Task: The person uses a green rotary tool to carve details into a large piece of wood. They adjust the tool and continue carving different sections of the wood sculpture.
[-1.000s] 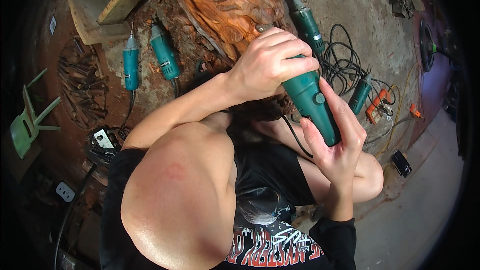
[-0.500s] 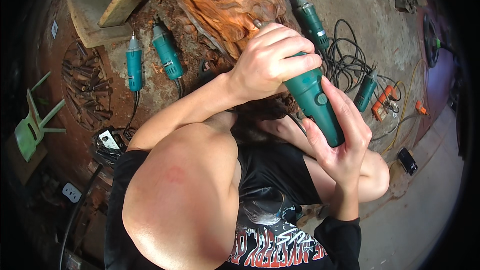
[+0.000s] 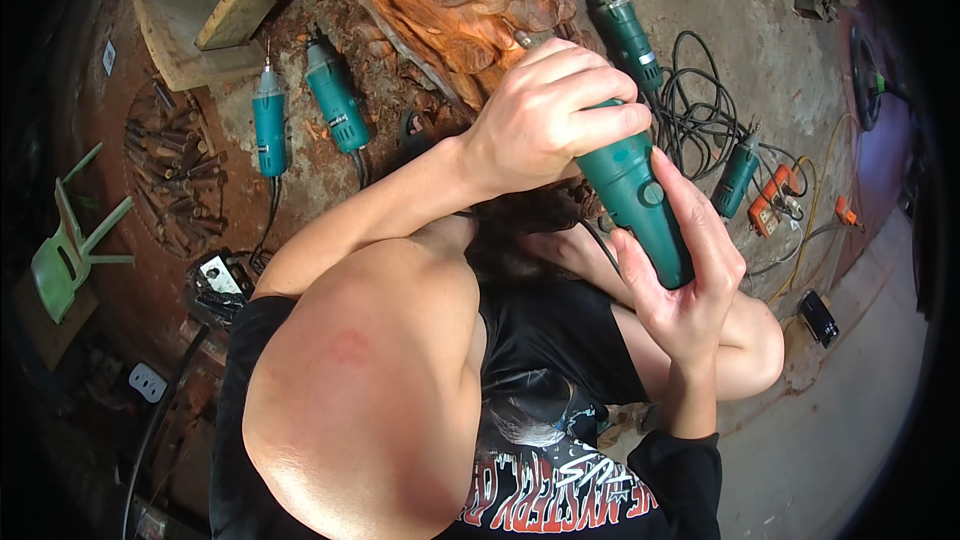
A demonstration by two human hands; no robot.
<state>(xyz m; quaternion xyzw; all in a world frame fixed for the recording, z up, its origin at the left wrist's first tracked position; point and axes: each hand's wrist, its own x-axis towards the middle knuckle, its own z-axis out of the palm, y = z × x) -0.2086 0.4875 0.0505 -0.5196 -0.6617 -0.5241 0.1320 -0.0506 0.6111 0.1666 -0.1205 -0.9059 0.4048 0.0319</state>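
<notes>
Both my hands hold a teal-green die grinder [image 3: 625, 172], tilted with its nose pointing up and left. My left hand [image 3: 555, 115] is closed round its front part, hiding most of the neck. My right hand [image 3: 690, 265] grips the rear body, thumb on one side and fingers on the other. The metal nose [image 3: 524, 39] shows beyond my left knuckles, over the lower edge of the carved reddish-brown wood [image 3: 450, 5]. Whether the nose touches the wood I cannot tell. My left forearm passes across my raised bare knee.
Two green grinders [image 3: 269, 130] lie left of the carving. Another grinder [image 3: 628, 35] lies right with tangled black cords [image 3: 690, 105], near a smaller one [image 3: 738, 175] and an orange power strip [image 3: 775, 202]. Several chisels or gouges [image 3: 175, 170], a green chair [image 3: 65, 250] and a phone [image 3: 819, 318] surround me.
The grinder and both hands have shifted very slightly right relative to my body. My grip looks the same, and the surroundings have shifted a little in the view.
</notes>
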